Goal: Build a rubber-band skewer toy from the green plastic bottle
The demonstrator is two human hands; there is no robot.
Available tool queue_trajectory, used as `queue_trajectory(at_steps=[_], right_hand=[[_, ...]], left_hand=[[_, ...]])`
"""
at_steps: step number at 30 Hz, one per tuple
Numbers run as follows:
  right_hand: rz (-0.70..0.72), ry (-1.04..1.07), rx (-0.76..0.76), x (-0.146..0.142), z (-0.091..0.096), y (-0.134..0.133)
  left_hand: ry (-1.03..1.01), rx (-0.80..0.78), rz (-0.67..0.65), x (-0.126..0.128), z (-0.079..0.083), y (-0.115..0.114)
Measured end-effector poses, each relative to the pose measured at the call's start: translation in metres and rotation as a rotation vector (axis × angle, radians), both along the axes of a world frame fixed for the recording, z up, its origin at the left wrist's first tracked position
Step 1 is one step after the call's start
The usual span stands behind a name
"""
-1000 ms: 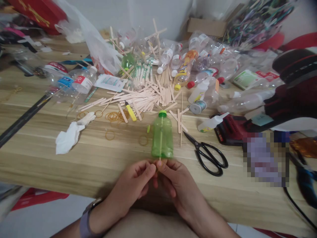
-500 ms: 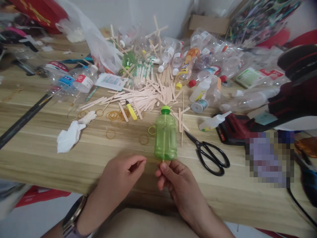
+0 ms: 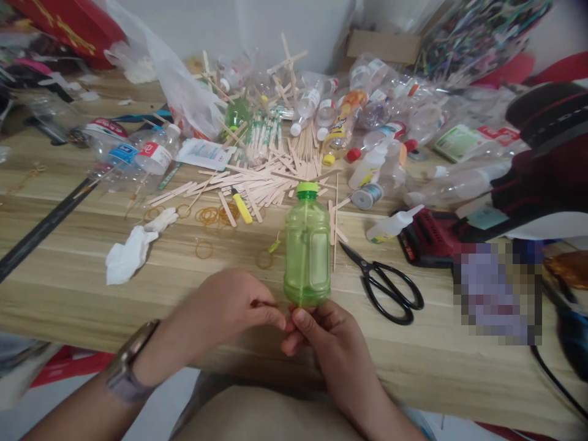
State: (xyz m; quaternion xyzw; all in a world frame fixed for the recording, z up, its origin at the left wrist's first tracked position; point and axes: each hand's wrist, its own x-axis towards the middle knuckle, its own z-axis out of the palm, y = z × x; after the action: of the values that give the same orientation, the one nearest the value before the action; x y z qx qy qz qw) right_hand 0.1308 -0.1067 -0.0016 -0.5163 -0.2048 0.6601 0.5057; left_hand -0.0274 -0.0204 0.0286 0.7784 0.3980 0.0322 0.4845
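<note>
A small green plastic bottle [image 3: 307,248] with a yellow-green cap stands upright above the table's near edge, with a thin stick running through it from cap to bottom. My right hand [image 3: 321,334] pinches the stick's lower end just under the bottle. My left hand [image 3: 229,309] is closed beside it, its fingertips meeting my right thumb at the bottle's base; what they pinch is too small to name. A watch sits on my left wrist.
A heap of wooden craft sticks [image 3: 271,174] and several clear bottles cover the far table. Rubber bands [image 3: 215,214], a yellow cutter [image 3: 242,206] and a crumpled tissue [image 3: 131,251] lie left; black scissors [image 3: 390,288] and a red tool [image 3: 432,236] lie right.
My left hand drew away from the bottle's base, then came back to my right thumb. The bottle rose slightly and came nearer.
</note>
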Motion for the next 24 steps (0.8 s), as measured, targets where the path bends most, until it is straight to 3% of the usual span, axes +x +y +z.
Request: queue_trajectory(at_steps=[2,4,9,16,20,24], right_hand=[[0.010,-0.017,0.000,0.002,0.002,-0.001],[-0.001,-0.008,-0.008,0.003,0.001,0.000],[-0.038,0.060,-0.021,0.003,-0.004,0.002],[0.080,0.169,-0.111,0.000,-0.009,-0.001],[0.063,0.241,-0.104,-0.001,-0.008,-0.004],[0.021,0.234,-0.106,0.001,-0.006,-0.002]], left_hand=[[-0.109,-0.229,-0.095,0.003,-0.001,0.004],[-0.239,-0.336,-0.076,0.007,-0.005,0.002],[-0.385,-0.462,0.088,0.014,-0.018,-0.015],[-0.544,-0.826,0.321,0.019,-0.034,-0.030],[-0.612,-0.910,0.494,0.024,-0.033,-0.030],[-0.653,-1.064,0.550,0.027,-0.029,-0.030]])
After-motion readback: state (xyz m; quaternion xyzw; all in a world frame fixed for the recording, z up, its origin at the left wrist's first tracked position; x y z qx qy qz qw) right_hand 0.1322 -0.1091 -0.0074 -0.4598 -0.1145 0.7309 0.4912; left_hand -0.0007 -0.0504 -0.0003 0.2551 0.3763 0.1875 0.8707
